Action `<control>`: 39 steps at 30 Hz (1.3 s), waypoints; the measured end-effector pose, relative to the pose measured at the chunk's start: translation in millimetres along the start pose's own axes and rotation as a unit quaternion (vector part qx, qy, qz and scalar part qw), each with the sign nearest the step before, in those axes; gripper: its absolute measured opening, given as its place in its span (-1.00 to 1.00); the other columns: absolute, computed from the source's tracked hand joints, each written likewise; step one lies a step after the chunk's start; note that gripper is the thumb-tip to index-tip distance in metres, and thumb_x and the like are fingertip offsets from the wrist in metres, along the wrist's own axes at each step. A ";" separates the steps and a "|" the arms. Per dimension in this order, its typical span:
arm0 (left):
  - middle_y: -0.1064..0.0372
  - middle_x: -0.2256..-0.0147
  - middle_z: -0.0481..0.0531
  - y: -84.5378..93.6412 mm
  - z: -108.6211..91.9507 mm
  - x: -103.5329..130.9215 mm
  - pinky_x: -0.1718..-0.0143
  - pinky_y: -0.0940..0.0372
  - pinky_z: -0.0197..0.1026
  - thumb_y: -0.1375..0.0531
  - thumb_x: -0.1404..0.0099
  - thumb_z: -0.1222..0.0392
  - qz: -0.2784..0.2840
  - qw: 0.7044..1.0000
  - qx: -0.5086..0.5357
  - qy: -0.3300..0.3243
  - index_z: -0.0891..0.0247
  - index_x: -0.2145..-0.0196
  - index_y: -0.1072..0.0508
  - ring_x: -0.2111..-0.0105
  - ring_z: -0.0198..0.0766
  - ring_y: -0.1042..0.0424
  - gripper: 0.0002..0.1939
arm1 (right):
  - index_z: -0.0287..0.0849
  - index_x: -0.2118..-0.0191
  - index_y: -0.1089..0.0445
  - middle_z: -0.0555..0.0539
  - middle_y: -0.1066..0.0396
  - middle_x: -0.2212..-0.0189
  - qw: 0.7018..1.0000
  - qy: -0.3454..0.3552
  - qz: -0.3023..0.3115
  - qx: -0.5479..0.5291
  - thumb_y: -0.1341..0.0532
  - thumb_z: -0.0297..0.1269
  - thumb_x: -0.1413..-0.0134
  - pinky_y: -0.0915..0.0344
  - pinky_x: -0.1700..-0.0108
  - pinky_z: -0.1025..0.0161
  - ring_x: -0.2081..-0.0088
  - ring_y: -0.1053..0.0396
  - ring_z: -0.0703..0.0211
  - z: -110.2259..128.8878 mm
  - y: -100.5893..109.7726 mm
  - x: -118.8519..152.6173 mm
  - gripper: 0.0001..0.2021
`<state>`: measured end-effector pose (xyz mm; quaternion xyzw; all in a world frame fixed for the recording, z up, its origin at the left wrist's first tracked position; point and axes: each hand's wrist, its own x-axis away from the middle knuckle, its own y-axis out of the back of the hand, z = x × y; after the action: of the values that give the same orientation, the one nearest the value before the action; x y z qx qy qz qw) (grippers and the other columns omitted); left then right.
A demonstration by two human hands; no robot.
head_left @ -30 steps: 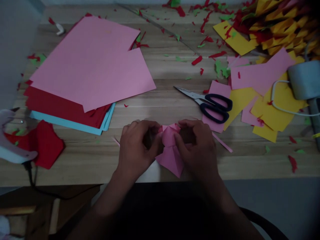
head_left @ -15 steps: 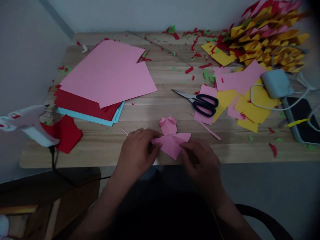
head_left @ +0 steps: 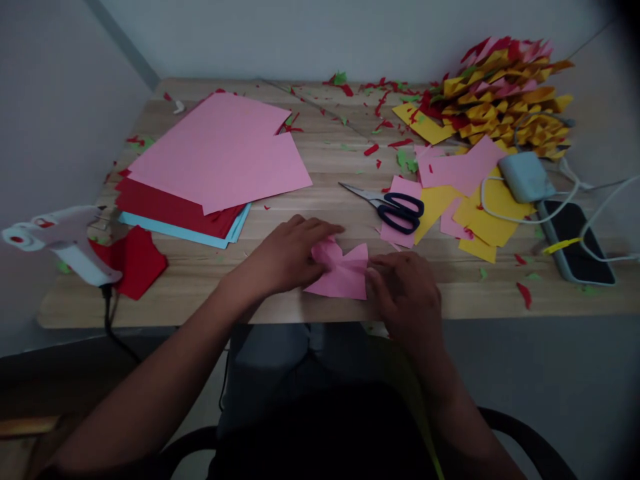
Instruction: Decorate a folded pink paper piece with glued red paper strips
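Note:
A folded pink paper piece [head_left: 348, 279] lies close to the table's front edge, between my two hands. My left hand [head_left: 295, 253] is over its upper left part, fingers and thumb closed on the paper and hiding some of it. At its right edge, my right hand [head_left: 406, 287] pinches the paper between thumb and fingers. Just beyond the right hand, scissors with dark blue handles [head_left: 399, 212] rest partly on a pink sheet, blades pointing left.
Stacked pink sheets [head_left: 220, 153] cover red and blue ones at left. A white glue gun [head_left: 75, 243] stands beside folded red paper [head_left: 143, 263]. At right are yellow paper [head_left: 493, 217], a charger [head_left: 526, 177], a phone [head_left: 577, 240] and a paper-flower bundle [head_left: 505, 100]. Scraps litter the table.
The pink paper has been turned, its rounded end now at upper left under my left hand. That hand has moved up over it. The camera view has shifted slightly.

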<state>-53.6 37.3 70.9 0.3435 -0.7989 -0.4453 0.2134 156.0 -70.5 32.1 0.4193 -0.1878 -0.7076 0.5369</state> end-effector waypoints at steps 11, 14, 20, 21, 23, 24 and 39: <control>-0.40 0.42 -0.10 -8.2 -4.5 7.8 0.42 -0.16 -0.28 -0.29 -0.25 0.06 -0.169 0.922 0.297 0.180 0.22 0.35 -0.40 0.44 -0.34 -0.33 -0.80 | -0.03 0.00 -0.41 -0.10 -0.49 0.07 0.958 -0.175 0.006 -0.228 -0.30 -0.19 -0.20 -0.45 0.11 0.10 0.15 -0.47 0.09 4.0 -7.4 -6.4 -0.74; -0.41 0.37 -0.09 -13.2 -10.8 3.4 0.44 -0.17 -0.30 -0.34 -0.18 0.11 -0.223 0.863 0.415 0.184 0.22 0.30 -0.37 0.48 -0.39 -0.29 -0.76 | 0.01 -0.20 -0.24 -0.13 -0.49 -0.01 0.911 -0.207 -0.005 -0.358 -0.35 -0.21 -0.11 -0.50 0.08 0.07 0.08 -0.52 0.04 9.9 -22.8 -26.8 -0.45; -0.34 0.42 -0.10 -21.0 -9.9 5.4 0.46 -0.18 -0.30 -0.35 -0.16 0.12 -0.281 0.816 0.463 0.204 0.22 0.33 -0.38 0.51 -0.40 -0.25 -0.77 | 0.05 -0.35 -0.10 -0.05 -0.59 0.17 0.872 -0.166 0.084 -0.453 -0.35 -0.26 -0.11 -0.53 0.15 0.08 0.19 -0.57 0.06 15.7 -39.3 -37.5 -0.28; -0.34 0.43 -0.10 -21.6 -9.3 6.1 0.45 -0.19 -0.30 -0.35 -0.16 0.13 -0.290 0.818 0.451 0.206 0.23 0.34 -0.39 0.49 -0.39 -0.26 -0.78 | 0.07 -0.30 -0.19 -0.05 -0.59 0.12 0.884 -0.150 0.091 -0.433 -0.35 -0.27 -0.12 -0.51 0.09 0.07 0.15 -0.56 0.06 14.9 -39.2 -35.2 -0.35; -0.35 0.42 -0.08 -22.0 -9.0 7.5 0.43 -0.20 -0.29 -0.35 -0.16 0.15 -0.287 0.830 0.430 0.209 0.24 0.37 -0.41 0.46 -0.38 -0.28 -0.81 | 0.07 -0.13 -0.40 -0.04 -0.57 0.05 0.914 -0.127 0.084 -0.376 -0.34 -0.29 -0.14 -0.47 -0.02 0.07 0.07 -0.54 0.08 12.9 -37.7 -31.6 -0.57; -0.37 0.41 -0.08 -21.8 -9.4 8.2 0.42 -0.20 -0.29 -0.34 -0.16 0.16 -0.277 0.836 0.426 0.208 0.24 0.37 -0.42 0.45 -0.37 -0.30 -0.83 | 0.06 -0.05 -0.47 -0.02 -0.57 0.04 0.925 -0.121 0.075 -0.351 -0.34 -0.30 -0.14 -0.45 -0.04 0.08 0.05 -0.53 0.09 12.0 -36.7 -30.8 -0.66; -0.42 0.45 -0.13 -8.7 -15.2 33.3 0.44 -0.22 -0.33 -0.30 -0.24 0.21 -0.174 0.841 0.479 0.182 0.18 0.11 -0.49 0.48 -0.40 -0.34 -0.76 | 0.02 0.02 -0.53 -0.02 -0.60 0.11 0.961 -0.079 0.050 -0.262 -0.35 -0.32 -0.13 -0.45 0.06 0.13 0.12 -0.54 0.10 14.2 -34.4 -29.6 -0.72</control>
<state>-63.0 0.9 72.4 0.6112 -0.7864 0.0333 0.0831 126.2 -33.8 27.3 0.1973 -0.0585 -0.7349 0.6462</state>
